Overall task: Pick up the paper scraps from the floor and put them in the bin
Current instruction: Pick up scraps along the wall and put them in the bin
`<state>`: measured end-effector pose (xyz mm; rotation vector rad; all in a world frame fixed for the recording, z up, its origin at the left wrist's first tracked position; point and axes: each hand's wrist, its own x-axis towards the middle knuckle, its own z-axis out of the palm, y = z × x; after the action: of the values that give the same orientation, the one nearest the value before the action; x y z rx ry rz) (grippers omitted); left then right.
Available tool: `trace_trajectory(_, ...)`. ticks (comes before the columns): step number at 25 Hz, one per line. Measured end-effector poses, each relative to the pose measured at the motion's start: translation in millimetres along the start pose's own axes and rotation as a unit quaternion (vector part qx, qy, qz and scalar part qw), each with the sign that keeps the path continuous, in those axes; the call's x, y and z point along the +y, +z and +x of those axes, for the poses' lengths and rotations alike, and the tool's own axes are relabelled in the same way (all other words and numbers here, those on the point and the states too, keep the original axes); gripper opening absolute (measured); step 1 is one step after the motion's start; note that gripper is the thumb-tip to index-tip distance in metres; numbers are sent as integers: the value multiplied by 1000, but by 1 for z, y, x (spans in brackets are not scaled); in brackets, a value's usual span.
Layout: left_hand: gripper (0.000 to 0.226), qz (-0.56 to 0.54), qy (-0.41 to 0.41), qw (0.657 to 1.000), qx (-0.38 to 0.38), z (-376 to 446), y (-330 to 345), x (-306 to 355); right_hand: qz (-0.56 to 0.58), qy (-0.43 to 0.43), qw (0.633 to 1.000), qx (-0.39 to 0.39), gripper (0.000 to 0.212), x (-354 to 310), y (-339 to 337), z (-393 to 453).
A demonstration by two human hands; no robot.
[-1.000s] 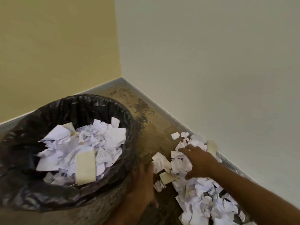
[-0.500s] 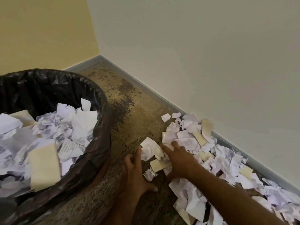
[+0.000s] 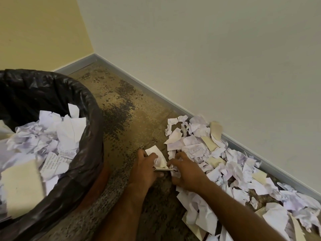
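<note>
Both hands, left [image 3: 145, 168] and right [image 3: 185, 173], clench a bunch of torn white paper scraps [image 3: 159, 160] between them, gathering from the floor pile [image 3: 217, 164] beside the black-lined bin [image 3: 86, 136].

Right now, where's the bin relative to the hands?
In the head view the bin, lined with a black bag and holding scraps, stands at the left edge, left of the left hand and right hand, which gather scraps on the floor.
</note>
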<state>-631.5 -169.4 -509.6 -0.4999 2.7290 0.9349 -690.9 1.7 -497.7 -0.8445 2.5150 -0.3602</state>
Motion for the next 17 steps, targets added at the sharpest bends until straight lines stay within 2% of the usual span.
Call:
trace_trajectory(2, 30, 28, 21, 999, 20, -3, 1, -1, 14, -1, 1000, 7, 45, -1, 1, 0)
trace_trajectory(4, 18, 51, 18, 998, 23, -4, -1, 0, 32, 0, 999, 17, 42, -3, 2, 0)
trace_trajectory(13, 4, -17, 31, 996, 77, -36, -20, 3, 115, -51, 989, 84, 25, -17, -32, -15)
trace_trajectory(17, 3, -87, 66, 986, 126, -53, -49, 30, 139, -107, 976, 131, 20, -23, -87, -37)
